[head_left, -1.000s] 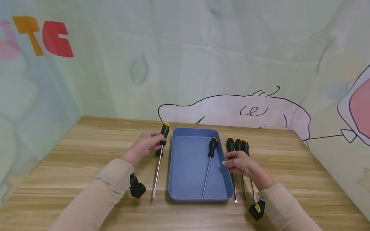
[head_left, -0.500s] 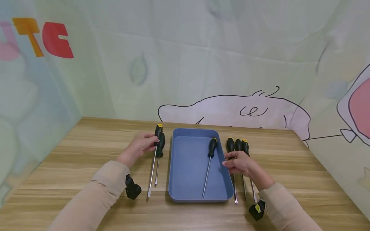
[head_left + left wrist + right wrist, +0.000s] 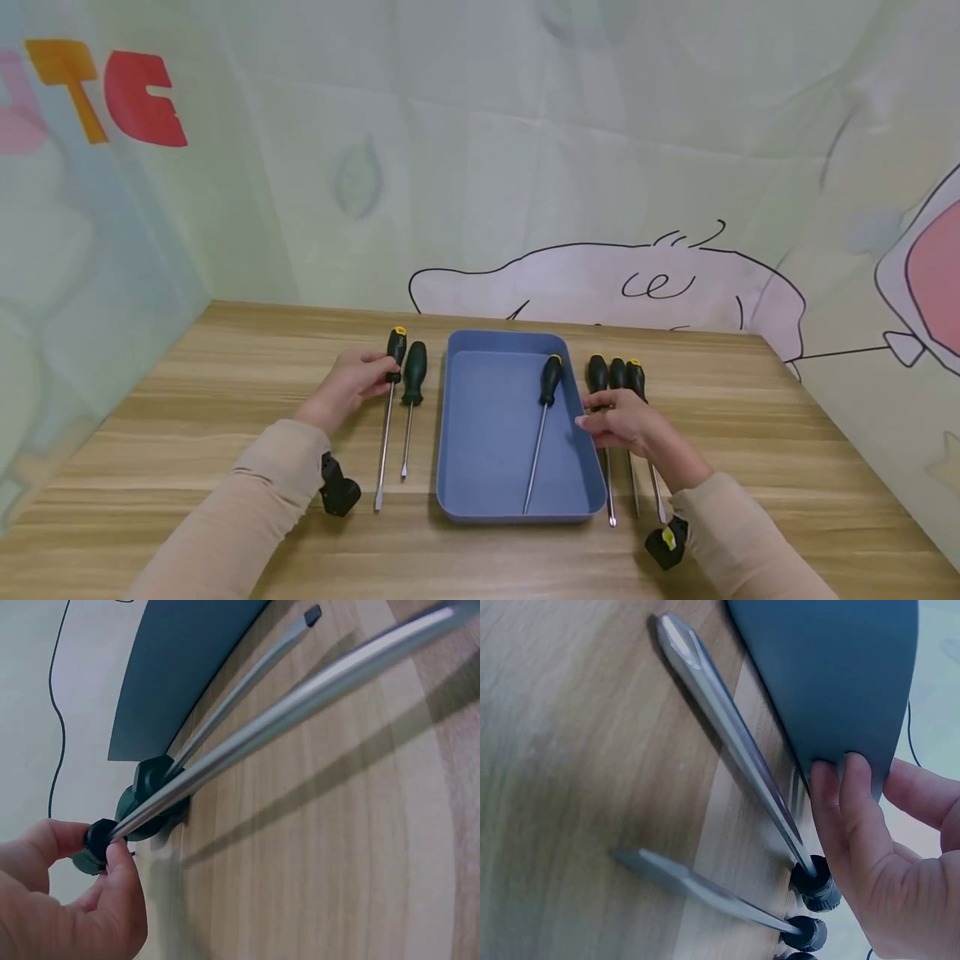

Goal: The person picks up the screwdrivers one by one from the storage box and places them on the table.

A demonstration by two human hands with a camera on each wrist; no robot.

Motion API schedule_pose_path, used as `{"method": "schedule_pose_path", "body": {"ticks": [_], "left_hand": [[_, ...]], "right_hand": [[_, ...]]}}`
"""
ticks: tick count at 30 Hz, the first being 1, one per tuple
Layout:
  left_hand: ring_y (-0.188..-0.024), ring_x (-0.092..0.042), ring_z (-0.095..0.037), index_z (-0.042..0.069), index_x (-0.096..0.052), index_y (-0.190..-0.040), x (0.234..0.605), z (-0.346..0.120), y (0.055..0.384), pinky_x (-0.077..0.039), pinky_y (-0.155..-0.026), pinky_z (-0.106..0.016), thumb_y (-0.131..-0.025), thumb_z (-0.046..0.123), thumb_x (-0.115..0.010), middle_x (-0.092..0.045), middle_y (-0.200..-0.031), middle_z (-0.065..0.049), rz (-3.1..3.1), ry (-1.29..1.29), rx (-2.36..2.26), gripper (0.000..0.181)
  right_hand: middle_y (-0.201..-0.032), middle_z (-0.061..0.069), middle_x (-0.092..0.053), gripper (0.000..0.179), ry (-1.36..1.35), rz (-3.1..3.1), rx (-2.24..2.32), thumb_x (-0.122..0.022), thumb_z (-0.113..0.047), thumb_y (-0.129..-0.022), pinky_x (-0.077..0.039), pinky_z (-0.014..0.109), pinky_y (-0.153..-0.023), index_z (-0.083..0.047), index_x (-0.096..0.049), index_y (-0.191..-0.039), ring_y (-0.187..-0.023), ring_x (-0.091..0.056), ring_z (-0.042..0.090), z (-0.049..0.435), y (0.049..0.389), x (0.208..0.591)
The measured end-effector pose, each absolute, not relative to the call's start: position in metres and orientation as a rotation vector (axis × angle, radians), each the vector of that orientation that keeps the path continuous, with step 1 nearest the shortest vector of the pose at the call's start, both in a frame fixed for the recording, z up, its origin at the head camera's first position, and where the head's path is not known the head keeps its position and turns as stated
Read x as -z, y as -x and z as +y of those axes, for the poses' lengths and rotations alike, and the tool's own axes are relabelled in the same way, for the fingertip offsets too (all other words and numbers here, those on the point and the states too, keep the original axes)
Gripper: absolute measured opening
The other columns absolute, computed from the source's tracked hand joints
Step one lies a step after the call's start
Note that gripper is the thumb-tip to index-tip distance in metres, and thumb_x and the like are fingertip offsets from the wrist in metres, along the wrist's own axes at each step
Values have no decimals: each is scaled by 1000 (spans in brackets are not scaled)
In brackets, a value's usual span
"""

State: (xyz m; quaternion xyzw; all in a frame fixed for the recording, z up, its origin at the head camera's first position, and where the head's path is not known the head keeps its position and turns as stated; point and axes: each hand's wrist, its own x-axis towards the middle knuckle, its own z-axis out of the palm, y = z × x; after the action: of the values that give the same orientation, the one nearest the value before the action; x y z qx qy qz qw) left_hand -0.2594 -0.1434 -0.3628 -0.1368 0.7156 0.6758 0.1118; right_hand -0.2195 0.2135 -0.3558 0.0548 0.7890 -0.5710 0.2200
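Note:
My left hand (image 3: 348, 383) pinches a long flathead screwdriver (image 3: 385, 442) at the lower end of its black, yellow-capped handle. In the left wrist view its steel shaft (image 3: 285, 716) casts a shadow on the wood. Just right of it lies a shorter flathead screwdriver (image 3: 414, 375) with a dark green handle. A shallow blue tray (image 3: 487, 433) sits between my hands, holding one black-handled screwdriver (image 3: 551, 382). With thumb and fingers, my right hand (image 3: 622, 421) grips the tray's right wall; fingertips (image 3: 855, 766) press its outside in the right wrist view.
Right of the tray lie three black-handled screwdrivers (image 3: 597, 372), partly under my right hand. The wooden table (image 3: 225, 400) ends at a printed cloth backdrop (image 3: 480, 167) behind and at the sides. Black wrist cameras (image 3: 340, 487) jut out from both sleeves.
My left hand has moved left with the long screwdriver, away from the tray, uncovering the green-handled screwdriver. My right hand and the tray stay as they were.

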Motion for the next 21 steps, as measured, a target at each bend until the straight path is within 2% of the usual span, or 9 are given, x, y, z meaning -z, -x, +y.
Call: {"method": "schedule_pose_path", "body": {"ticks": [5, 14, 21], "left_hand": [[-77, -57, -11, -12, -36, -134, 363, -145, 259, -53, -68, -15, -87, -4, -48, -42, -131, -30, 2086, 413, -1994, 49], [-73, -57, -8, -15, -35, -133, 368, -148, 259, -52, -65, -14, -87, -3, -48, -41, -130, -32, 2106, 393, -1999, 49], [-81, -58, -13, -14, -34, -135, 370, -148, 261, -52, -65, -14, -89, -1, -49, -41, -131, -33, 2127, 408, -1961, 49]], "right_hand": [[-106, 23, -57, 51, -151, 2179, 1580, -58, 2, -89, -56, 36, -75, 15, -35, -133, -84, -63, 22, 214, 220, 355], [-108, 25, -57, 51, -153, 2188, 1575, -57, 2, -89, -56, 38, -76, 15, -35, -133, -85, -63, 23, 213, 220, 356], [-107, 24, -58, 51, -155, 2179, 1584, -58, 2, -89, -56, 37, -76, 15, -35, -133, -85, -63, 22, 214, 220, 356]]}}
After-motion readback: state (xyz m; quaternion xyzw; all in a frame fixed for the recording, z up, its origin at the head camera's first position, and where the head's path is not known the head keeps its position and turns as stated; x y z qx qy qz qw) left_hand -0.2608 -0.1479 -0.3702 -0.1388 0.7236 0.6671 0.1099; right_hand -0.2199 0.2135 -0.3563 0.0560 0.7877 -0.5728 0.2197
